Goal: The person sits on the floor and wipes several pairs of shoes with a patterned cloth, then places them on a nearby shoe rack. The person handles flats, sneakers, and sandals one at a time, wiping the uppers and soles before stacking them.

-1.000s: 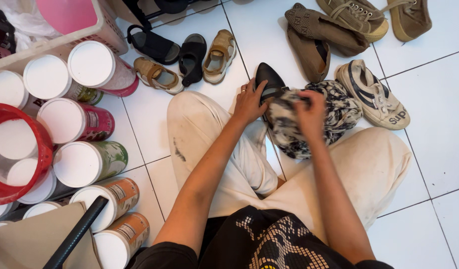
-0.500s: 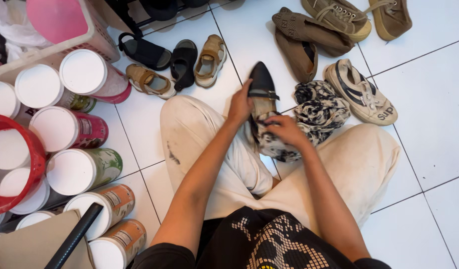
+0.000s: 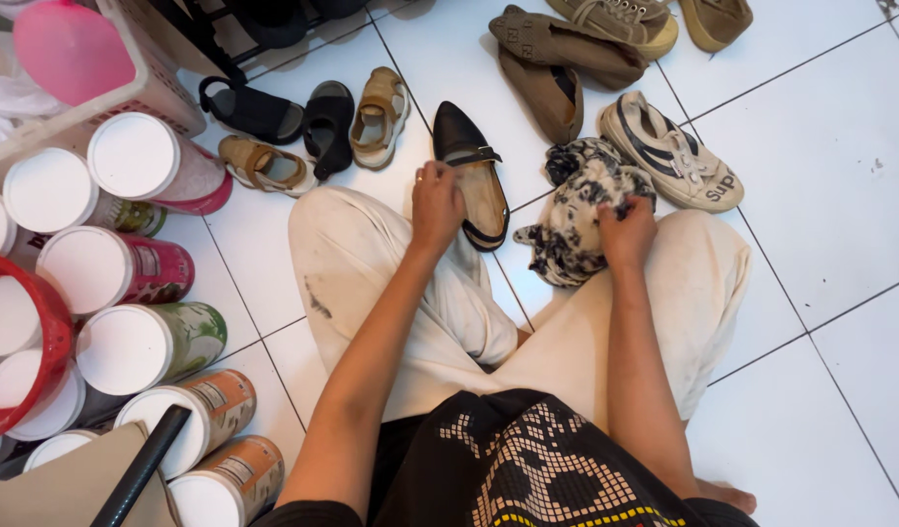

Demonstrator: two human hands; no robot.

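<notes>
I find the black pointed flat shoe (image 3: 472, 176) lying on the white tiled floor (image 3: 820, 195), toe pointing away from me, just ahead of my left knee. My left hand (image 3: 437, 203) rests on the shoe's near left edge with the fingers curled around its side, gripping it. My right hand (image 3: 625, 232) is to the right of the shoe, fingers closed in a bunch of patterned black-and-white cloth (image 3: 578, 210) that lies touching the knee of the cream trousers (image 3: 371, 263). Judgement: the shoe looks light, with a thin flexible sole and soft upper, so it should bend if lifted by the toe; the firmer hold would be at mid-sole or heel, beside the strap. The cloth is limp and will sag, best gathered in a handful. Left of the shoe lie small tan and black sandals (image 3: 318, 122); right of it, beyond the cloth, a striped canvas sneaker (image 3: 669, 154).
</notes>
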